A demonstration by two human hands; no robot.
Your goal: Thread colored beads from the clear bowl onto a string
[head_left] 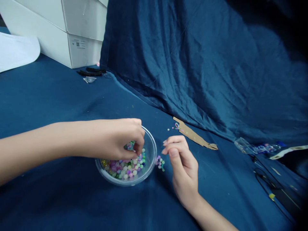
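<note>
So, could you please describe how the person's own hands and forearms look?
The left hand and right hand are bare, with no gloves, rings or bracelets visible. The left forearm and right forearm show no sleeves, watch or markings.

A white box at upper left carries a small printed block on its right-hand face: a square code, a small symbol beside it and lines of dark print, too small to read. At far right, clear plastic packaging has a blue label with what appears to be pale lettering, also illegible.
</note>
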